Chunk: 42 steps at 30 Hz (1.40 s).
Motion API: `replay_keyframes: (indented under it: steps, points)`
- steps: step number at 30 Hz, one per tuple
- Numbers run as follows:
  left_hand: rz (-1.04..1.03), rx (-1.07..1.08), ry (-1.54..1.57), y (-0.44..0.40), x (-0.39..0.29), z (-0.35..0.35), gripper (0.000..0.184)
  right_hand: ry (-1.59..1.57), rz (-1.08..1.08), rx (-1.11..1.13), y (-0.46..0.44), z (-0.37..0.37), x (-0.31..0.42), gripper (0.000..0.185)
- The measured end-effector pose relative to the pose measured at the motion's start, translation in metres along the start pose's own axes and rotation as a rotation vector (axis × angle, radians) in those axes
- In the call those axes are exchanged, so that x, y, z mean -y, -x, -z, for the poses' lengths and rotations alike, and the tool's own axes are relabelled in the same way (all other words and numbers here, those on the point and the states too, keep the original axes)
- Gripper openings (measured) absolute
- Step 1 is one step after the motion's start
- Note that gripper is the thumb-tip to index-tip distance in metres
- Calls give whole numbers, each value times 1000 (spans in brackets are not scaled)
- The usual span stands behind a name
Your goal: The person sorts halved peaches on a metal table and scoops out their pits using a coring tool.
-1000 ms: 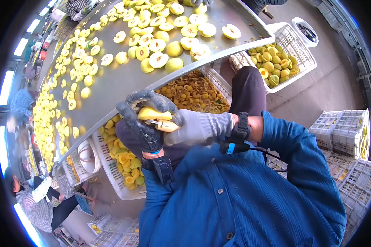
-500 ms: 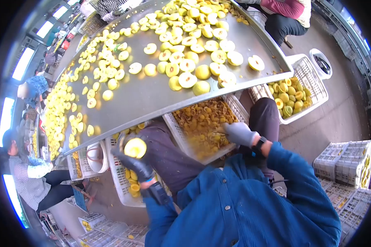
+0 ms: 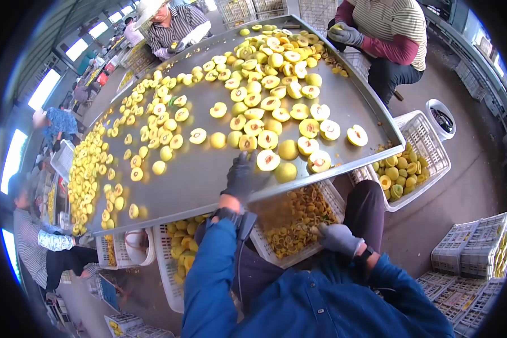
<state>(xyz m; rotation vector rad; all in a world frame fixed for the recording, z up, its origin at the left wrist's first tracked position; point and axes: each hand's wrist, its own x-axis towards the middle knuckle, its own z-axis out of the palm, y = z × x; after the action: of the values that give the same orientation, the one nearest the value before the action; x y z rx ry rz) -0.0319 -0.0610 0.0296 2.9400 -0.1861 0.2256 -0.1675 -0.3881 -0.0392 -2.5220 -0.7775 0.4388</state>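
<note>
My left hand (image 3: 241, 176), in a dark glove, reaches over the near edge of the metal table (image 3: 191, 183). Its fingers stretch out and their tips meet a halved yellow peach (image 3: 248, 142); no fruit shows in the palm. Right of the fingers lies another peach half (image 3: 268, 160), cut face up. My right hand (image 3: 342, 239), in a grey glove, is closed above a white crate (image 3: 284, 262) of peach pits and scraps (image 3: 298, 217). Something small pokes out by its fingers, too unclear to name.
More peach halves cover the table. Crates of peaches stand at the left (image 3: 162, 265) and right (image 3: 434, 141) of my legs. A white bucket (image 3: 440, 119) is beyond the right crate. Stacked crates (image 3: 470, 245) stand at far right. Several people sit around the table.
My left hand has moved from above the left crate up over the table; the peach half it held is gone from it. My right hand has shifted slightly down and right. The view has tilted up.
</note>
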Motion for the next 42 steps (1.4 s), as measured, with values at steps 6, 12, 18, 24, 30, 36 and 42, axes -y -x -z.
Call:
replay_keyframes:
  steps: [6,12,18,24,30,36,42]
  points:
    - [-164,-185,-4,-20,25,-49,55,-120,-11,19,15,24,23,24]
    - [240,-162,1412,61,-14,13,46,-337,11,-283,-24,61,63,19]
    - [170,-489,918,119,-102,77,41,-278,83,-408,-34,95,135,25]
    - [303,-441,1519,124,-140,101,52,-269,111,-489,-29,91,150,27]
    - [211,-365,1026,127,-153,124,52,-403,163,-528,-25,102,149,25]
    - [205,-340,1105,139,-154,102,48,-576,127,-315,-25,97,139,28]
    - [345,-290,1783,155,-115,29,40,-421,158,-356,-22,92,136,35]
